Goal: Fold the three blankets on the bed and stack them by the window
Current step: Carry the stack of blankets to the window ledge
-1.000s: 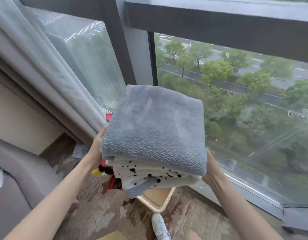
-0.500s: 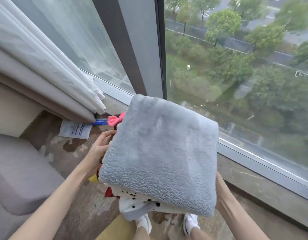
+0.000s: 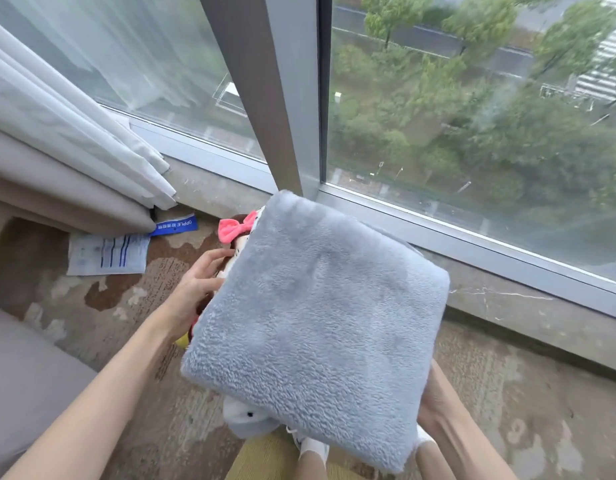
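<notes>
I hold a stack of folded blankets in front of the window [image 3: 473, 109]. The grey fleece blanket [image 3: 317, 323] lies on top and covers most of the stack. A white blanket with black spots [image 3: 246, 415] peeks out beneath its near edge. My left hand [image 3: 202, 282] grips the stack's left side, next to a patterned layer with a pink bow [image 3: 235, 226]. My right hand [image 3: 434, 400] supports the stack from under its right edge, mostly hidden. The stack hangs low over the floor near the stone sill [image 3: 507, 306].
White curtains [image 3: 67, 126] hang at the left. A printed paper sheet [image 3: 107, 254] and a blue label [image 3: 176, 226] lie on the patterned carpet [image 3: 102, 306] under them. A grey cushion edge [image 3: 26, 382] is at lower left. My feet in white socks [image 3: 311, 448] stand below the stack.
The stack has come down from chest height toward the floor by the window. The view has tilted downward, so the sill and carpet now fill more of the frame.
</notes>
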A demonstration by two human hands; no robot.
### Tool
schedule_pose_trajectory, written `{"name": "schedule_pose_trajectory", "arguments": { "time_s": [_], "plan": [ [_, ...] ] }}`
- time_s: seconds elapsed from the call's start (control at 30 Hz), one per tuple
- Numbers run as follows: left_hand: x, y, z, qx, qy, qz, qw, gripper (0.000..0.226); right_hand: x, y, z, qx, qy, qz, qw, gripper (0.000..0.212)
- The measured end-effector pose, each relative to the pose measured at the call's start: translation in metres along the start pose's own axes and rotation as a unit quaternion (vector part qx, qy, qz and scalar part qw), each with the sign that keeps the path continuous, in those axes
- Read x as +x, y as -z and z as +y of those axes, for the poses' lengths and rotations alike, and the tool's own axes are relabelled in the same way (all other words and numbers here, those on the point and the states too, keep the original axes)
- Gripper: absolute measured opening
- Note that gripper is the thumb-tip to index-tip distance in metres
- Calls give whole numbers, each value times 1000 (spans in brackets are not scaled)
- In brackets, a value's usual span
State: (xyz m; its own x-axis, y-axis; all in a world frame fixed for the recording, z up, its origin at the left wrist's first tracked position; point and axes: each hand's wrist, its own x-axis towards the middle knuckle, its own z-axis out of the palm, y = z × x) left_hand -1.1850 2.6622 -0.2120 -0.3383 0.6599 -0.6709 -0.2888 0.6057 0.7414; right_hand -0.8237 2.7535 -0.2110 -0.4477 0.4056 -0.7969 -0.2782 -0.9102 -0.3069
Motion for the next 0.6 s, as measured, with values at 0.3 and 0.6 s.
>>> {"name": "schedule_pose_trajectory", "arguments": {
  "time_s": [0.3,0.6],
  "plan": [
    [45,0,-33,14,32,-39,999,61,30,11,21,-12,19,16,1000,14],
    [91,-37,-32,53,37,-40,997,41,57,36,5,-37,6,27,999,33]
  ]
}}
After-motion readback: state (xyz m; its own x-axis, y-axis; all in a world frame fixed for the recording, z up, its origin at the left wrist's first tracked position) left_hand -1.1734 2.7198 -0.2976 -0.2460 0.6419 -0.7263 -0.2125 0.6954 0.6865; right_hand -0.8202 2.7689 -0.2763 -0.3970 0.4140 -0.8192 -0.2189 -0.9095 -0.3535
